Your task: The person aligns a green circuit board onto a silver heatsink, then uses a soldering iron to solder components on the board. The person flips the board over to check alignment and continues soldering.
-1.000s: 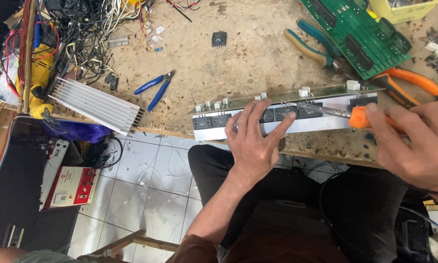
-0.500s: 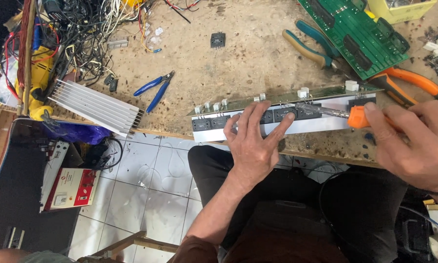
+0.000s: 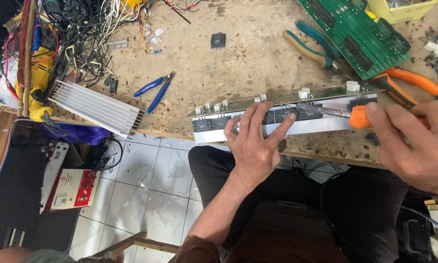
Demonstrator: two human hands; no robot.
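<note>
A long aluminium bar [image 3: 326,125] with black transistors mounted along it lies at the near edge of the wooden bench, joined to a narrow circuit board [image 3: 277,99]. My left hand [image 3: 255,141] presses flat on the bar's middle, fingers spread over the transistors. My right hand [image 3: 416,143] grips an orange-handled screwdriver [image 3: 359,117]. Its metal shaft points left and its tip rests on a transistor near the bar's right part.
A finned silver heatsink [image 3: 97,107] overhangs the bench's left edge. Blue-handled cutters [image 3: 155,88], teal pliers [image 3: 311,46], orange pliers [image 3: 413,80], a green circuit board [image 3: 360,34], a loose black component [image 3: 218,40] and tangled wires [image 3: 82,29] lie on the bench.
</note>
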